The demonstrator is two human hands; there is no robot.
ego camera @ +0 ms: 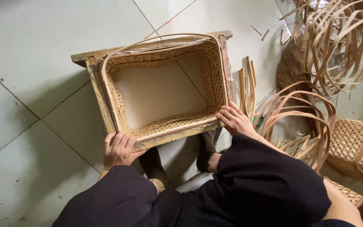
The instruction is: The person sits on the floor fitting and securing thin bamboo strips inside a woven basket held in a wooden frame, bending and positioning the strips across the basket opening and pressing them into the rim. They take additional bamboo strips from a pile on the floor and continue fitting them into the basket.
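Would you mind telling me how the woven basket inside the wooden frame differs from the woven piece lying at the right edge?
The framed basket sits fully in view inside a wooden frame, its open side facing the camera; the woven piece at the right is cut off by the picture edge and has no frame. The left hand and right hand rest on the framed basket's near rim; nobody touches the other. Both share tan open lattice weave.

Both hands (118,149) (234,120) on woven basket (164,56)

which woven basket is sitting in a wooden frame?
The rectangular woven basket between both hands, centre of the floor. It sits inside a wooden frame; the woven pieces at the right edge have none.
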